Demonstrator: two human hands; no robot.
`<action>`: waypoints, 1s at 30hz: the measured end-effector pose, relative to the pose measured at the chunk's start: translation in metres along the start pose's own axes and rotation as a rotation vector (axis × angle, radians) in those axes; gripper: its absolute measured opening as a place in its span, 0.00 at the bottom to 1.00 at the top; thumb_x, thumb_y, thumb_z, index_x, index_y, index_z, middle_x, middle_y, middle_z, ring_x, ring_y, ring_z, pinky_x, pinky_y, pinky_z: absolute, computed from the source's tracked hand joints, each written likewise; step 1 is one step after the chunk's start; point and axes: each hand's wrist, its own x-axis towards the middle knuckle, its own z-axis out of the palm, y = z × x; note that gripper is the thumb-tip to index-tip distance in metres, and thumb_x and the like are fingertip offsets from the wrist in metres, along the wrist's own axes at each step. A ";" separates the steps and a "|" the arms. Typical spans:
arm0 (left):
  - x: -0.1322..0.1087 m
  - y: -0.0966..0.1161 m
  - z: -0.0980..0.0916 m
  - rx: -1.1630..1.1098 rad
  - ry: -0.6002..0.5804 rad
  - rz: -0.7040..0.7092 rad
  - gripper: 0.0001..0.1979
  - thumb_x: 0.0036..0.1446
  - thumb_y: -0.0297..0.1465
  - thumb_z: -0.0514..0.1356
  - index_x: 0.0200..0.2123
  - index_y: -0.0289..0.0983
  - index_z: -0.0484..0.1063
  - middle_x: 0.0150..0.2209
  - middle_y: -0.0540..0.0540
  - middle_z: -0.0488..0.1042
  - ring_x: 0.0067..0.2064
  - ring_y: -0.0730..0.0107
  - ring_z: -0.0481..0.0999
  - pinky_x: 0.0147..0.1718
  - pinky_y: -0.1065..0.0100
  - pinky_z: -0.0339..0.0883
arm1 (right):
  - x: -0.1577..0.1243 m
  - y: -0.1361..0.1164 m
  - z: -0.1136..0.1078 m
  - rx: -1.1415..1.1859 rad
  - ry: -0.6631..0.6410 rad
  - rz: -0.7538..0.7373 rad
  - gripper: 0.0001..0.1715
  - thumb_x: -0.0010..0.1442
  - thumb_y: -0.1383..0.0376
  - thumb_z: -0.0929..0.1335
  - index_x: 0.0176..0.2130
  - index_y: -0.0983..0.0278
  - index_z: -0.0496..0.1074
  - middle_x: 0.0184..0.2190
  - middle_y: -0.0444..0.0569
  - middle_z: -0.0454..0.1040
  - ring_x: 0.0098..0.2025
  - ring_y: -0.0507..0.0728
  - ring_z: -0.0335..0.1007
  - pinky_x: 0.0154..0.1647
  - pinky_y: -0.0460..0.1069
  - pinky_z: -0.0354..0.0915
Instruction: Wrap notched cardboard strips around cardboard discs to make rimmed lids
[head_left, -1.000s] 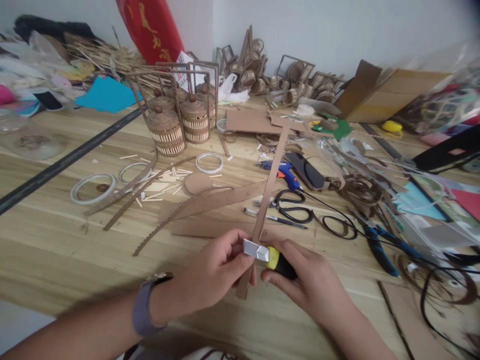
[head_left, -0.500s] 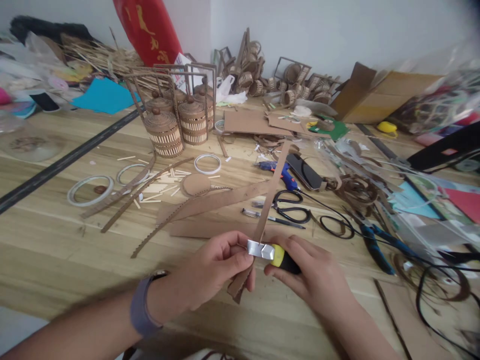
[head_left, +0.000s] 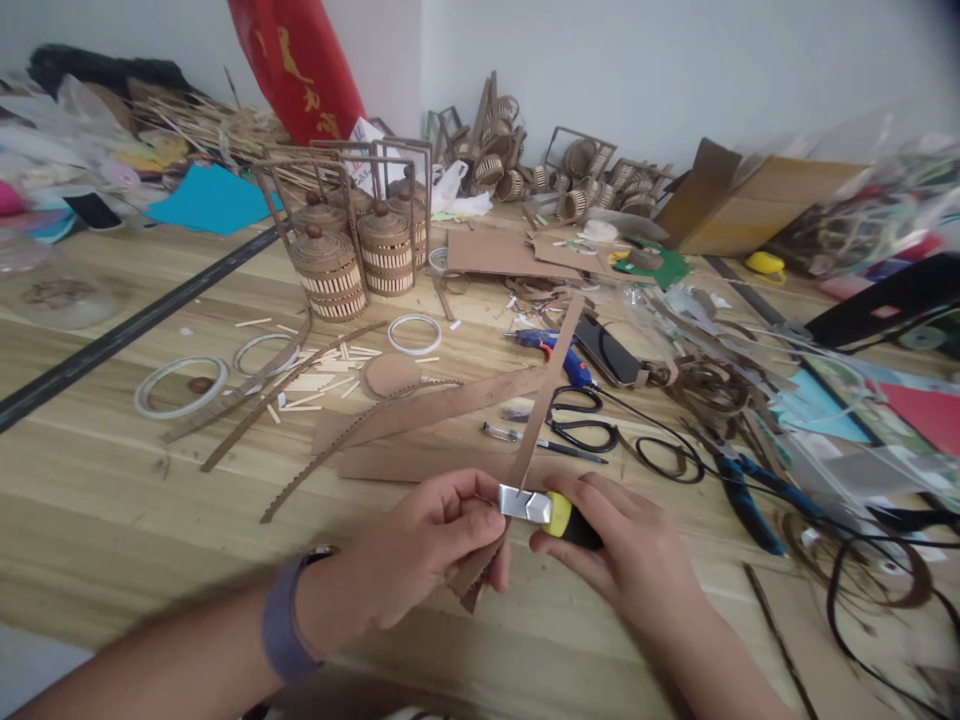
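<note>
Main risk: left thumb sits right at the end of the blade. The bare left hand (head_left: 427, 545) pinches a narrow brown cardboard strip (head_left: 551, 385); the bare right hand (head_left: 630, 540) is wrapped round a yellow-and-black-handled cutter with a wide silver blade (head_left: 556, 513), laid across the strip. If the strip twists or the blade skids, the thumb could get nicked — cause would be working hand-held, nothing firm under the cut. Too steep a blade angle could also crease or tear the strip.

Strip runs from the left fingers, behind the blade, out over the wooden bench (head_left: 112, 520), far end in front of the blue glue gun (head_left: 574, 367).

Vs a second ago: far end reached the flat brown cardboard sheet (head_left: 495, 255), now stops short of it — near end was flat, now twisted.
</note>
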 end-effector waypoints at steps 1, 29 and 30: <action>0.000 0.000 0.001 0.010 0.000 0.007 0.17 0.60 0.45 0.62 0.37 0.36 0.67 0.22 0.53 0.72 0.19 0.79 0.60 0.20 0.74 0.54 | 0.000 -0.001 0.000 0.013 0.001 0.005 0.26 0.66 0.45 0.61 0.43 0.63 0.72 0.29 0.50 0.78 0.30 0.56 0.77 0.26 0.47 0.69; 0.000 0.001 0.006 0.140 0.115 -0.003 0.17 0.58 0.43 0.62 0.28 0.38 0.63 0.18 0.57 0.63 0.19 0.79 0.58 0.18 0.75 0.50 | 0.003 -0.016 0.003 0.074 -0.030 -0.039 0.30 0.66 0.43 0.59 0.43 0.64 0.73 0.29 0.50 0.78 0.29 0.56 0.77 0.26 0.47 0.70; -0.001 0.001 0.006 0.136 0.109 -0.002 0.17 0.58 0.44 0.62 0.28 0.38 0.63 0.19 0.57 0.64 0.19 0.79 0.58 0.18 0.75 0.50 | 0.003 -0.016 0.003 0.064 -0.020 -0.043 0.30 0.67 0.44 0.59 0.43 0.64 0.73 0.28 0.50 0.78 0.28 0.56 0.77 0.26 0.47 0.69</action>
